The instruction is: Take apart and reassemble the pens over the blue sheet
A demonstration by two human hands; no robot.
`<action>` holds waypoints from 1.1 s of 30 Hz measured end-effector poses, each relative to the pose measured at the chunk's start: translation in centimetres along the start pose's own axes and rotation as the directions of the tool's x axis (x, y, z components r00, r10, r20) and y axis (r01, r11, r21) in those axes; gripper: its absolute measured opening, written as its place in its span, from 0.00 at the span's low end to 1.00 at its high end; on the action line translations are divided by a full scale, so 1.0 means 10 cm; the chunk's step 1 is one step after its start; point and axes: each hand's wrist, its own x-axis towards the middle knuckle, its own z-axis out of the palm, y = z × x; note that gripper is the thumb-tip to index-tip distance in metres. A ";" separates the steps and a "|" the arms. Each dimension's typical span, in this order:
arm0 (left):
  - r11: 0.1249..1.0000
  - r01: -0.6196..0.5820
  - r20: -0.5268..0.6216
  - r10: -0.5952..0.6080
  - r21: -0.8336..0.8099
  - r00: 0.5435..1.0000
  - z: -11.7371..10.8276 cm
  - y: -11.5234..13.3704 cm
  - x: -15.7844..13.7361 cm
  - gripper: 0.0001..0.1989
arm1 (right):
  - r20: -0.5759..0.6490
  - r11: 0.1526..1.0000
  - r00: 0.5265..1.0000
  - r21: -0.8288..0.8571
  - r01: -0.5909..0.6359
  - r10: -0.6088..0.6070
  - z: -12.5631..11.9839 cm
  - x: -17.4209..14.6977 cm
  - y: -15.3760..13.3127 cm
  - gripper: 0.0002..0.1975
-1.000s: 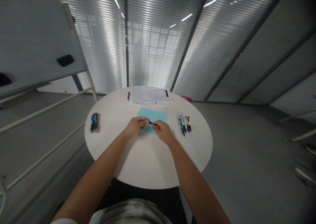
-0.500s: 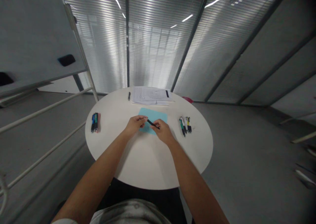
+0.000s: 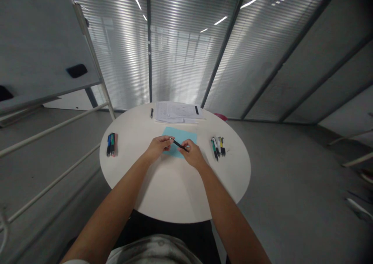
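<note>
The left hand [image 3: 159, 146] pinches the far-left end of a black pen [image 3: 177, 143]; the right hand [image 3: 191, 152] grips its near-right end, over a light-blue sheet [image 3: 189, 135] on the round white table [image 3: 175, 194].

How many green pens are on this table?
2: one green pen at the table's left, beside a blue pen; another green pen at its right. More may be hidden.

Bare left arm [image 3: 116, 202] and right arm [image 3: 225, 198] are stretched forward, angled inward. Left hand [image 3: 158, 147] and right hand [image 3: 192, 153] are held close together, not touching; fingers [image 3: 167, 143] are curled, pinched. Wrists [image 3: 148, 159] are bent slightly inward.
</note>
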 end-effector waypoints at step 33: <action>0.999 -0.035 -0.115 0.032 -0.027 0.993 -0.01 -0.03 0.04 0.21 | 0.041 0.995 0.999 -0.090 0.035 -0.031 0.01 0.01 0.00 0.12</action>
